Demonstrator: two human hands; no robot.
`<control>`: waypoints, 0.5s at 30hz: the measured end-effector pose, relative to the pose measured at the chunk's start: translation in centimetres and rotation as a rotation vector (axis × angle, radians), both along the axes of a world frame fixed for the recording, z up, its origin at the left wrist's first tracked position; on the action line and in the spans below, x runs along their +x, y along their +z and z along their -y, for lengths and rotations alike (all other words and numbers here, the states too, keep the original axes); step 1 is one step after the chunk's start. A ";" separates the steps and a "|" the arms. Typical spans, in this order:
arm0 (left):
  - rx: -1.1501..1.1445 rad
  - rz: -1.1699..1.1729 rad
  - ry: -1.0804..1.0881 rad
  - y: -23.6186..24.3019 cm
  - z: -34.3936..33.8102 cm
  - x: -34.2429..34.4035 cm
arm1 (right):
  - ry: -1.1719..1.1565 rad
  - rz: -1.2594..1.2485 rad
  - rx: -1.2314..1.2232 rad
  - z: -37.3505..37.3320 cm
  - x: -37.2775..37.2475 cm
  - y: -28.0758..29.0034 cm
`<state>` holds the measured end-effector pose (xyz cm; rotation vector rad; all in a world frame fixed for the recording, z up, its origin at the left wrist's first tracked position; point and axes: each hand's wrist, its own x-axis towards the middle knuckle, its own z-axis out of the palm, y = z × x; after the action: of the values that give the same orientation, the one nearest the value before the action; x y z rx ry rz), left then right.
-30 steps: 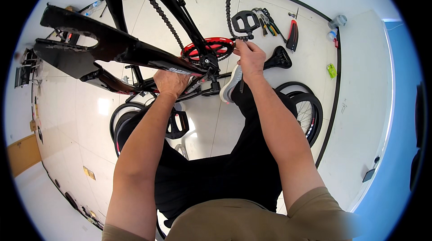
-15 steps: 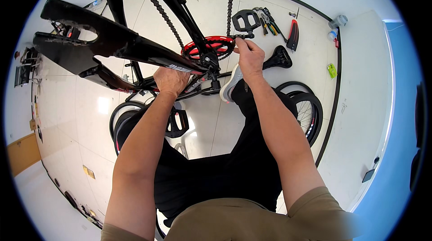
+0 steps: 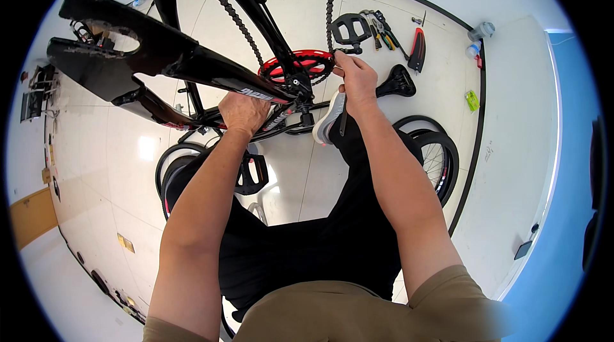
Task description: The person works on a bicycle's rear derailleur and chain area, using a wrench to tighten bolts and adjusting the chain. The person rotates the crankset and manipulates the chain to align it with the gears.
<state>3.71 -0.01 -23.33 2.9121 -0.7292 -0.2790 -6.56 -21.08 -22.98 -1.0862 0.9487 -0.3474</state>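
Upper left to centre there's one bike frame (image 3: pixel 185 64), long axis slanting down-right toward one red chainring (image 3: pixel 307 54). Left hand (image 3: pixel 244 113) is wrapped on the frame; right hand (image 3: pixel 357 81) is pinched nearly closed at the chain (image 3: pixel 330 3), can't tell if gripping. Two pedals (image 3: pixel 252 176).

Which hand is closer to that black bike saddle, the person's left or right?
Right. The right hand is just left of the saddle in the picture, near the red chainring; the left hand is much farther left, at the black frame.
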 end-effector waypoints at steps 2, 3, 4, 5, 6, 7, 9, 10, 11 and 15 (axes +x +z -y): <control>0.023 0.043 -0.056 -0.2 0.1 0.1 | 0.034 0.031 0.014 0.6 -0.3 -0.6; 0.048 0.078 -0.100 -0.6 0.0 0.3 | 0.052 0.047 0.021 0.8 -0.4 -0.9; 0.075 0.114 -0.144 -0.4 0.1 0.3 | 0.055 0.035 0.016 0.7 -0.3 -0.7; 0.064 0.082 -0.099 -0.2 0.1 0.1 | 0.058 0.022 0.011 0.6 -0.3 -0.4; 0.054 0.050 -0.053 0.0 0.2 -0.1 | 0.061 0.010 0.006 0.5 -0.2 -0.3; 0.044 0.020 -0.008 0.4 0.3 -0.2 | 0.055 0.005 0.012 0.5 -0.2 -0.3; 0.048 0.075 -0.066 -0.2 -0.1 0.1 | 0.045 -0.005 0.025 0.4 0.0 -0.4; 0.047 0.100 -0.097 0.0 0.0 -0.1 | 0.026 -0.003 0.027 0.3 0.1 -0.5; 0.053 0.074 -0.070 0.2 0.2 -0.2 | 0.007 -0.002 0.030 0.2 0.2 -0.7; 0.089 0.075 -0.054 0.5 0.2 -0.2 | -0.054 0.043 0.131 0.1 0.2 -0.4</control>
<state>3.55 -0.23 -22.82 3.0043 -0.8289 -0.2142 -6.33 -21.15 -23.36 -0.9314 0.9502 -0.3468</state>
